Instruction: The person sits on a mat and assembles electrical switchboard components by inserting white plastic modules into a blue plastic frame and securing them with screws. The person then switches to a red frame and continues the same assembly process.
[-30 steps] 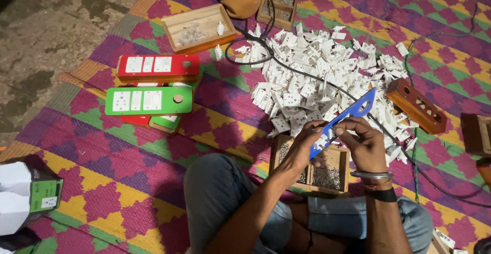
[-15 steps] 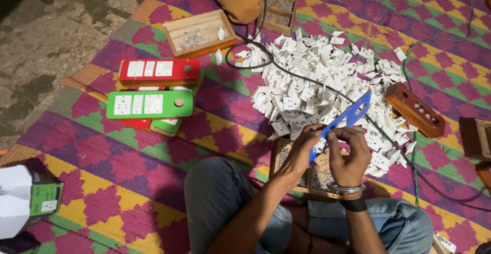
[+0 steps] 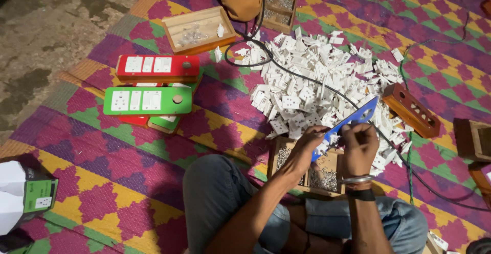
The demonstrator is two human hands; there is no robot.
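**One blue plate in your hands, two finished boards to your left**

Your left hand [image 3: 307, 144] and right hand [image 3: 359, 146] are close together, both pinching the flat blue plastic plate [image 3: 353, 123], which is tilted above your lap. Just under your hands is the small wooden tray of metal screws [image 3: 309, 174]. To the left of your hands lie two boards that look already fitted: one green switch board [image 3: 147, 100] and one red switch board [image 3: 157, 67]. Beyond your hands, the big pile of loose white plastic switch parts [image 3: 317, 87] is too many to count, so much work seems left. Two more wooden trays [image 3: 197, 29] stand further away.
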